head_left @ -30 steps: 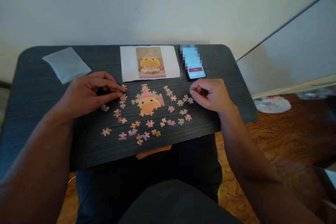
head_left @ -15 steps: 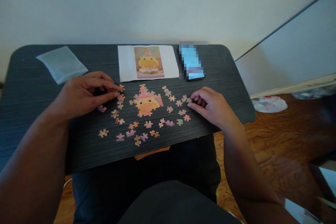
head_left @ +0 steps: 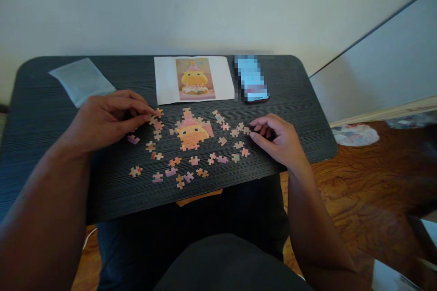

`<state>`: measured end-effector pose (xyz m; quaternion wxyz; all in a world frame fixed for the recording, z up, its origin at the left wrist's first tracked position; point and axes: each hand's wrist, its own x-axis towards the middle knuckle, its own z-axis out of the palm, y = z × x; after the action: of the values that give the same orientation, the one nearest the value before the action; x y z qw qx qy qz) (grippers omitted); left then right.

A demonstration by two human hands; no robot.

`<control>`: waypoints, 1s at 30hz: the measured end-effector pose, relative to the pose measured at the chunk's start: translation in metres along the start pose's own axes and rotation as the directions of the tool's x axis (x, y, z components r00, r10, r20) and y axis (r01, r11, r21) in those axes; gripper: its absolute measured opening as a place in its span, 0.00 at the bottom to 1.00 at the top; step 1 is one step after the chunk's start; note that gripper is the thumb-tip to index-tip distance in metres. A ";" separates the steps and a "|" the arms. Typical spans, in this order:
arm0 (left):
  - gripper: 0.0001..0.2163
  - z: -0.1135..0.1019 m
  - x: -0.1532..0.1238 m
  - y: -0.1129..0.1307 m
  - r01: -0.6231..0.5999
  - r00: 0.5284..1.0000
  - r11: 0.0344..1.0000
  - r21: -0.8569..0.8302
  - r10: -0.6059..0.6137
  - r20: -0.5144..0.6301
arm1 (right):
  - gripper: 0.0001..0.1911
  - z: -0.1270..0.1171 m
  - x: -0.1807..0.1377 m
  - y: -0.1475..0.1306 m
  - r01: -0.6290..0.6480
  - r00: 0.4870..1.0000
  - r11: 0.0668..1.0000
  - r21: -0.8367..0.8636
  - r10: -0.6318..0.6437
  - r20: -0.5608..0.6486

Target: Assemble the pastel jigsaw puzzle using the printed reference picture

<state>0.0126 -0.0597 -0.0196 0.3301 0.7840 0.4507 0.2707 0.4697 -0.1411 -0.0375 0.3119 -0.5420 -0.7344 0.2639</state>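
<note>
Left hand (head_left: 107, 118) fingers pinch a puzzle piece (head_left: 153, 119); right hand (head_left: 278, 138) fingers curl loosely beside loose pieces (head_left: 243, 129).

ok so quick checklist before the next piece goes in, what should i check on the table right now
1. Reference picture in full view at the table's far edge: ok.
2. Assembled centre section lies uncovered between the hands: ok.
3. Left hand has its fingertips on a loose piece left of the centre section: ok; whether the piece is lifted off the table, cannot tell.
4. Right hand touches a piece with its fingertips: ok; actual grip, cannot tell.
5. Loose pieces in the near row lie spread apart, none stacked: ok.
6. Phone lies apart from the pieces: ok.
</note>
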 end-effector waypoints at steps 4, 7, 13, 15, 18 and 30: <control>0.10 0.002 -0.001 -0.004 0.012 0.999 1.000 -0.023 -0.013 -0.049 | 0.09 0.003 0.001 0.001 -0.003 1.000 1.000 -0.020 0.002 -0.028; 0.10 0.005 -0.002 -0.004 0.086 0.992 0.992 -0.097 -0.094 -0.081 | 0.11 0.004 0.001 -0.001 0.045 0.999 0.996 -0.081 -0.046 -0.007; 0.07 0.012 0.003 -0.009 -0.033 0.987 0.996 -0.088 0.018 -0.158 | 0.15 0.006 -0.001 0.001 0.104 0.995 0.979 -0.175 -0.101 0.027; 0.07 0.014 0.004 -0.010 -0.048 0.987 0.997 -0.064 0.038 -0.154 | 0.15 0.007 -0.002 0.003 0.099 0.995 0.976 -0.192 -0.097 0.021; 0.06 0.014 0.004 -0.014 -0.065 0.987 0.996 -0.058 0.056 -0.152 | 0.15 0.007 -0.002 0.005 0.108 0.994 0.972 -0.208 -0.107 0.016; 0.05 0.019 0.007 -0.020 -0.078 0.983 0.986 -0.150 0.051 -0.176 | 0.15 0.007 0.000 -0.002 0.318 0.934 0.915 -0.250 -0.347 -0.083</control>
<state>0.0187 -0.0513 -0.0454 0.3415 0.7436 0.4291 0.3824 0.4638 -0.1417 -0.0407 0.3325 -0.4573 -0.8205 0.0846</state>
